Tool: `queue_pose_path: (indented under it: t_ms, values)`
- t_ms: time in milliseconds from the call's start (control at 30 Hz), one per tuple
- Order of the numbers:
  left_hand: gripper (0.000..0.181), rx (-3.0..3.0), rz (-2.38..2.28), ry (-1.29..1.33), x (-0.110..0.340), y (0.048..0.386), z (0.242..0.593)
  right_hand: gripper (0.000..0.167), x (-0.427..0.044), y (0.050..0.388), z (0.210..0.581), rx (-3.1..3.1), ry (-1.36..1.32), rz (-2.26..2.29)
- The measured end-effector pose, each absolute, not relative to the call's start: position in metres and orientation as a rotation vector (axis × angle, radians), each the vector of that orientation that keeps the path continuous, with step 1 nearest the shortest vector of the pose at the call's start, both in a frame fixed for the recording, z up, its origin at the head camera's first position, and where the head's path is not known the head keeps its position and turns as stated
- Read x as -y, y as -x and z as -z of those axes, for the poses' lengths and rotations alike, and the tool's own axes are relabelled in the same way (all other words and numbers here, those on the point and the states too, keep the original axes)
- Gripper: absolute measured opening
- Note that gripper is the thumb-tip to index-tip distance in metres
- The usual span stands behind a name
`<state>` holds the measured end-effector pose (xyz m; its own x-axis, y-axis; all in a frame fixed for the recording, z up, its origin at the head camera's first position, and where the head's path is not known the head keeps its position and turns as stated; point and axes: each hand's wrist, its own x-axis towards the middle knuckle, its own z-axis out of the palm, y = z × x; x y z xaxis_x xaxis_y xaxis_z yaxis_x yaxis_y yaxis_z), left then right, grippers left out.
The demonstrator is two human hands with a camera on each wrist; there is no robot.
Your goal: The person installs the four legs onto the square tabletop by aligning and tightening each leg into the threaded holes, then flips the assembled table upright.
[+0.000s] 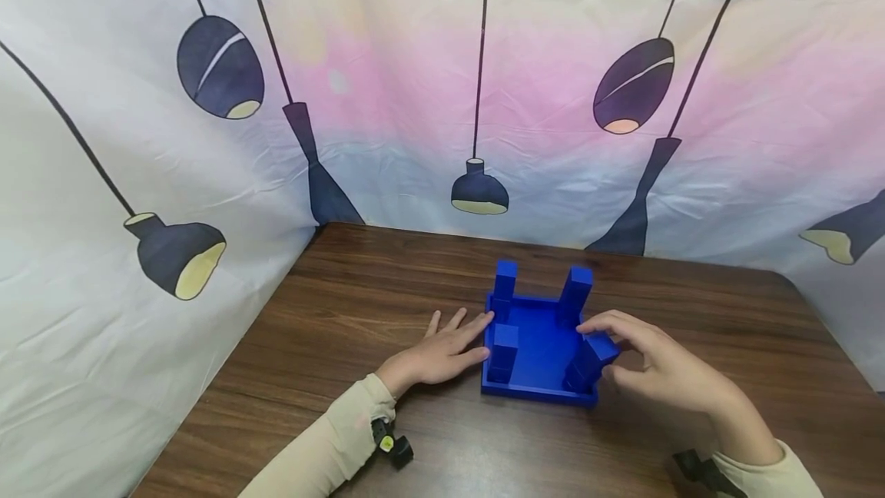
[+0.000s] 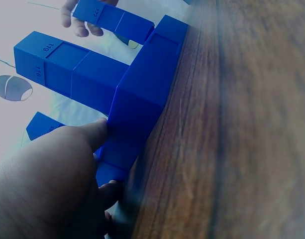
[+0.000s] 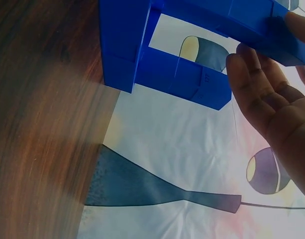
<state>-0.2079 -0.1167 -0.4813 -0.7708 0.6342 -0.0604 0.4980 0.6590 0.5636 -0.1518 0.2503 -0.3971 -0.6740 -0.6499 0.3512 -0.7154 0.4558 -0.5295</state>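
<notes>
A shallow blue tray point(image 1: 542, 340) with a low rim lies on the table, and stacks of blue blocks stand at its corners. My left hand point(image 1: 439, 352) lies along the tray's left side, fingers stretched out, thumb and fingertips touching its wall. With thumb and fingers my right hand point(image 1: 667, 367) pinches the top of the near-right block stack point(image 1: 591, 360). In the right wrist view the thumb is partly cut off. Numbers mark the near-left stack point(image 2: 67, 64) in the left wrist view.
The brown wood-grain table point(image 1: 346, 306) reaches back to a hanging cloth point(image 1: 394, 98) printed with lamps. Two further blue stacks rise at the tray's back corners, the back-left stack point(image 1: 505, 287) and the back-right stack point(image 1: 576, 294).
</notes>
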Motion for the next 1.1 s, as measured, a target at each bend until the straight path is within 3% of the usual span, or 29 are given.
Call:
queue_pose_path:
  t_ms: [1100]
  values:
    - [0.069,-2.628,-0.773,-0.908,0.1175,0.2059,0.4807,0.064,-0.2462,0.1518,0.3982,2.543,-1.22,-1.075]
